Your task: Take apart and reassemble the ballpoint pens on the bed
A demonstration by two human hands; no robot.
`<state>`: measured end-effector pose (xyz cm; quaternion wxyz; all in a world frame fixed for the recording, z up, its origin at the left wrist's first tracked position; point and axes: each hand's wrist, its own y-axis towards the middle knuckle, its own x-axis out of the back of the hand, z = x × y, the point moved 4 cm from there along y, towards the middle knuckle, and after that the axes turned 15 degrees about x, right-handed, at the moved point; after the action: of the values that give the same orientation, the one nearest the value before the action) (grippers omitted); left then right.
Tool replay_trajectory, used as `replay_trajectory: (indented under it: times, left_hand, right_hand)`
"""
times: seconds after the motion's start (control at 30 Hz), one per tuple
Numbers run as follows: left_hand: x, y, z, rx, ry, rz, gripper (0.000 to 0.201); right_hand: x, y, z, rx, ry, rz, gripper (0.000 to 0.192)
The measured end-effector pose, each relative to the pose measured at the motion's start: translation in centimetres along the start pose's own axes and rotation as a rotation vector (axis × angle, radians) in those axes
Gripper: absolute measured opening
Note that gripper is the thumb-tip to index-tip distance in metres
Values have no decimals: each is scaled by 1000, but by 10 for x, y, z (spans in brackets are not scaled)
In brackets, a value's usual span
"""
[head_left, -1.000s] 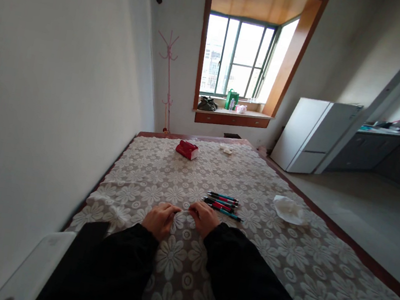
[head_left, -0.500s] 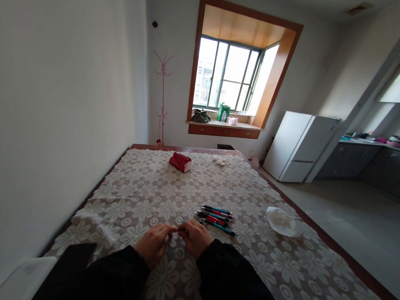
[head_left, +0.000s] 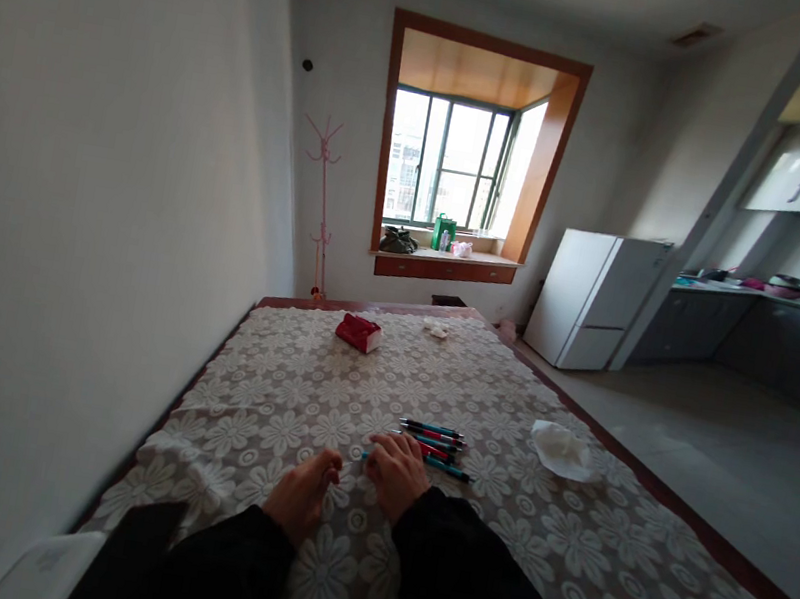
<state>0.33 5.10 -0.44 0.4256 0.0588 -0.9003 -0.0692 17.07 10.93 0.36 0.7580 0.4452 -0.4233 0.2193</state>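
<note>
Fingers of right hand (head_left: 397, 473) pinch slim teal pen (head_left: 375, 459); left hand (head_left: 302, 497) curled on lace.

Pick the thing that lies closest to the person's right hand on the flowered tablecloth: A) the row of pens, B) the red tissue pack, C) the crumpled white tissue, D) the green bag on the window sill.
A. The right hand rests at the near end of the row of pens, while the red tissue pack and crumpled white tissue lie well apart from it.
</note>
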Motion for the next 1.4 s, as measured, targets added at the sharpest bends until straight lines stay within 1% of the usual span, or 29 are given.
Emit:
replay_trajectory:
  times: [0.1, 0.17, 0.27, 0.4, 0.57, 0.7, 0.77, 0.9, 1.0, 1.1, 1.2, 1.3, 1.4]
  left_hand:
    - [2, -1, -4, -39, 61, 3, 31]
    - [3, -1, -5, -30, 68, 1, 36]
    - [3, -1, -6, -18, 32, -15, 35]
    - [2, -1, -5, -17, 21, -27, 23]
    - [0, 0, -3, -10, 39, -33, 18]
    - [0, 0, -3, 0, 61, -16, 14]
    - [-1, 0, -3, -1, 72, 5, 13]
    - [-3, 0, -2, -6, 74, 24, 16]
    - [-3, 0, -1, 0, 70, 23, 16]
    - [-2, 0, -2, -4, 74, 23, 16]
    - [-1, -2, -4, -15, 79, 28, 17]
    - [1, -2, -6, -16, 77, 26, 17]
    - [1, -2, -5, 5, 67, 16, 17]
  right_hand:
    - [0, -1, -4, -80, -30, 27, 10]
    - [0, 0, -4, -86, -32, 45, 10]
    - [-1, 2, 0, -23, 3, 63, 7]
    - [-8, 3, 7, 89, 80, 74, 8]
    - [-17, 1, 8, 144, 73, 125, 8]
    - [-16, 2, 14, 226, 84, 146, 9]
    - [-13, 3, 19, 261, 53, 151, 8]
    - [-13, 3, 23, 293, -32, 184, 5]
    - [-16, 3, 24, 315, -19, 200, 7]
    - [-16, 2, 26, 329, 29, 184, 12]
    - [-13, 2, 28, 290, 135, 129, 15]
    - [-8, 2, 25, 165, 240, 22, 21]
    - [-6, 1, 20, 53, 257, -66, 22]
